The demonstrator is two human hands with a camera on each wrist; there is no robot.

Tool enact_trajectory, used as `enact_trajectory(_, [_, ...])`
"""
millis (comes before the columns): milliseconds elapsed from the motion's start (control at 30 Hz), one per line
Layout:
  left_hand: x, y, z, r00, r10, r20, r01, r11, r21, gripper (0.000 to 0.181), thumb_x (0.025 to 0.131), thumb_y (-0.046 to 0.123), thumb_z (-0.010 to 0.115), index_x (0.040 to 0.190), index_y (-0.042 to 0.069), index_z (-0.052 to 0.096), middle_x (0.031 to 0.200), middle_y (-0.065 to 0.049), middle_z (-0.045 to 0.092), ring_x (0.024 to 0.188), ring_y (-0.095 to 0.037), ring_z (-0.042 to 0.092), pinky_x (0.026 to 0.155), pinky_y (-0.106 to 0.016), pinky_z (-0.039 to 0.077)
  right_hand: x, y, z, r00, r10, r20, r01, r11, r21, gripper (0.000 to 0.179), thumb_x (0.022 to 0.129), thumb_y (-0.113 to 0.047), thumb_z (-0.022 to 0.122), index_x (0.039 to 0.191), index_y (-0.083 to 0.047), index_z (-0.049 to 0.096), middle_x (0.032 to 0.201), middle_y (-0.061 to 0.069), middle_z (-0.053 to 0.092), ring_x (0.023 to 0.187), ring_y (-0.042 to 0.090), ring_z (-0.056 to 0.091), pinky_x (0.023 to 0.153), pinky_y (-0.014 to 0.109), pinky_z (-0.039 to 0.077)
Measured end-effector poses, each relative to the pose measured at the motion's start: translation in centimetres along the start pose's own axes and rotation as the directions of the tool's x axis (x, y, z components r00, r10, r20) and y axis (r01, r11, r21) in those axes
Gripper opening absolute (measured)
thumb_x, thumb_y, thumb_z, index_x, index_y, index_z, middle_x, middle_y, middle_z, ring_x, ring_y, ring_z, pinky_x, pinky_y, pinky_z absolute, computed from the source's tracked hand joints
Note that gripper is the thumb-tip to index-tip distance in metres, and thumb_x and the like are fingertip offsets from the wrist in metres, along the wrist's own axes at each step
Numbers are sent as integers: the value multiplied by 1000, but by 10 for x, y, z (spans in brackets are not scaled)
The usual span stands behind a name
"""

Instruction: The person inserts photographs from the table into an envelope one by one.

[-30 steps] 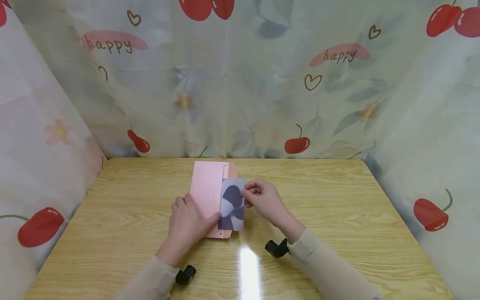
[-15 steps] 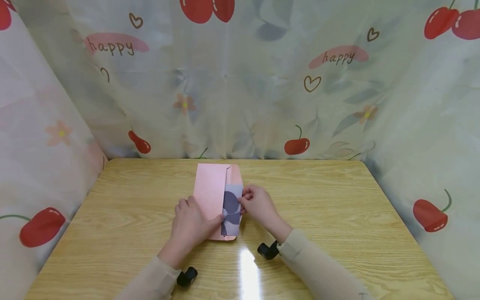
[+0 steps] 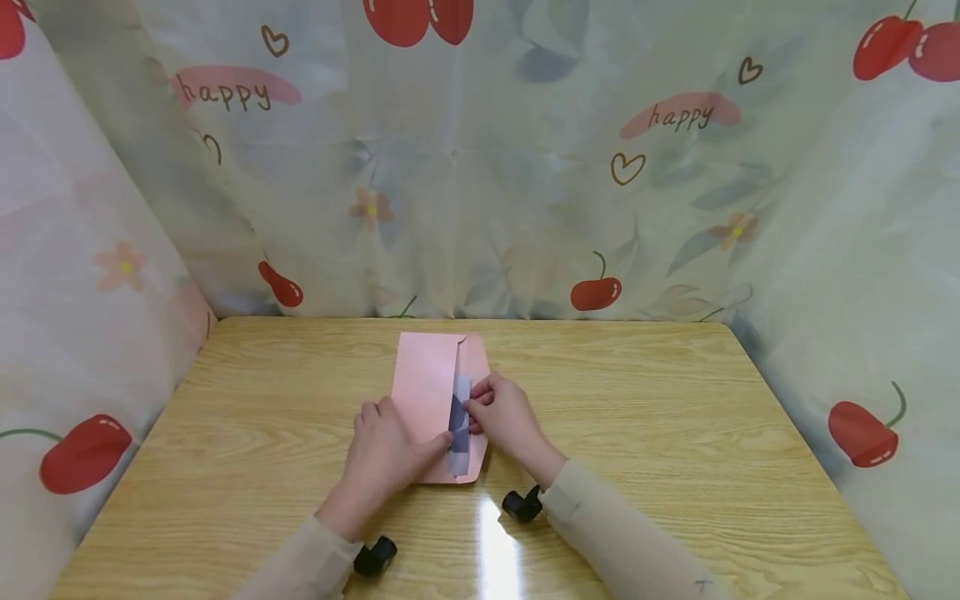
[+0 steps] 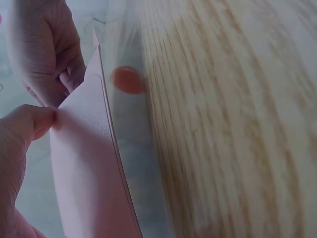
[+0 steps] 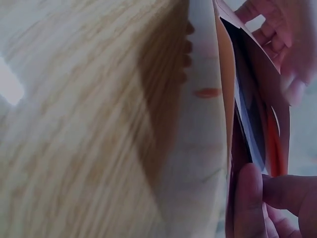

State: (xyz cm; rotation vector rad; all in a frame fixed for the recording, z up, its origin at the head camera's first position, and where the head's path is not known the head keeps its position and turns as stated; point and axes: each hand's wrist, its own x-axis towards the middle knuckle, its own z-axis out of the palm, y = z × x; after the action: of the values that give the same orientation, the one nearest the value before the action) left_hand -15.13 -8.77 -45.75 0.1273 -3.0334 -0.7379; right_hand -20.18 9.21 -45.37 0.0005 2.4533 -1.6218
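A pink envelope [image 3: 423,375] is tilted up above the table, its mouth and flap [image 3: 477,358] toward the right. My left hand [image 3: 393,446] grips its lower left part, thumb on the front face near the mouth and fingers at the far side. A grey card with dark rounded shapes [image 3: 458,446] sits mostly inside, a narrow strip showing at the mouth. My right hand [image 3: 513,421] pinches that strip between thumb and fingers. In the right wrist view the envelope's mouth gapes around the card [image 5: 250,111], and an orange-red patch [image 5: 274,146] shows within.
The wood-grain table [image 3: 637,400] spreads beneath both hands. Behind and at the sides hangs a patterned curtain [image 3: 480,167] with cherries, hearts and lettering. Black wrist-worn camera pieces [image 3: 375,556] sit at both sleeve cuffs.
My right hand has moved left, sliding the card deeper into the envelope; the strip outside has narrowed. The envelope and my left hand have shifted slightly right and nearer.
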Motion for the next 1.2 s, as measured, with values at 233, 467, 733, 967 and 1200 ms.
enact_trajectory(233, [-1,0,4,1000,6,-11,-6,1000,9,99,67,73,67,115,-11,46,103,-23,44,91,-33,45,72,-43,44,0,4,6,998,-50,34,51,998,-32,7,91,-5,65,95,-3,59,78,8,63,65,20,66,58,30,54])
enact_trajectory(467, [0,0,6,1000,5,-16,-5,1000,13,99,68,73,67,115,-12,46,102,-23,44,91,-33,45,72,-43,44,0,5,6,996,-39,85,43,998,-42,6,93,-7,62,97,-2,60,80,9,63,68,20,65,60,30,54])
enact_trajectory(733, [4,-7,5,999,-8,-49,13,996,90,104,66,73,69,117,-13,43,102,-25,44,91,-35,46,71,-45,46,-3,10,-11,979,-187,86,195,975,-109,15,97,-19,58,109,-10,62,85,4,63,70,17,62,60,30,53])
enact_trajectory(967, [11,-16,1,999,-45,-19,47,988,148,104,66,71,70,119,-15,42,102,-26,44,93,-36,46,72,-48,46,-3,14,-37,967,-257,-2,251,946,-206,22,97,-21,58,114,-9,62,97,5,64,82,15,60,71,33,51])
enact_trajectory(1200, [14,-19,-1,995,-74,59,61,978,201,105,67,71,70,118,-18,44,100,-27,44,91,-36,46,70,-48,46,-2,24,-59,955,-286,-76,219,856,-468,43,94,-38,61,129,-12,56,123,4,59,109,22,57,90,40,47])
